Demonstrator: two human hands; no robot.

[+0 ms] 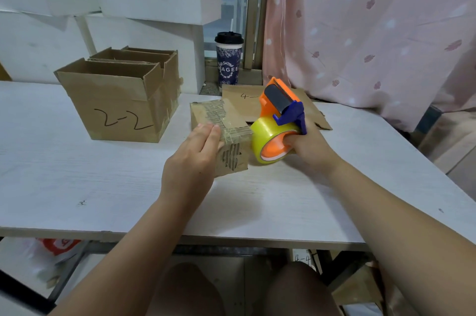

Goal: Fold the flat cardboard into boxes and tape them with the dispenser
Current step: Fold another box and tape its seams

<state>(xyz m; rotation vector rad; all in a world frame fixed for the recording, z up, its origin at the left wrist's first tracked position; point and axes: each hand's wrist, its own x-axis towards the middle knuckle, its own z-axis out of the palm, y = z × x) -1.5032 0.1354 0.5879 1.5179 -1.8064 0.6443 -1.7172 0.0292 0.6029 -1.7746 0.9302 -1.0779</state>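
The small brown cardboard box (231,158) stands closed on the white surface (77,166), near the middle, directly under the left hand (195,153). That hand's fingers (210,132) lie straight and pressed together, flat on the box's top at its near-left edge. Just right of the box, the right hand (309,147) grips the orange and blue tape dispenser with its yellowish clear roll (278,122), fingers curled round the handle and one tucked into the roll's core. The roll sits right beside the box's right edge; whether they touch I cannot tell.

Behind the dispenser lies a flat brown cardboard sheet marked "4-" (247,100), partly hidden by it. To the left, well apart, stands a larger open cardboard box marked "2-2" (121,107). A dark-lidded patterned paper cup (229,60) stands farther back by a pink flowered curtain (373,32).

The dispenser's long axis runs from the hand up and away, toothed blade farthest, black roller facing up. A tape strip runs along the small box's top, away from the person, and down its near face.
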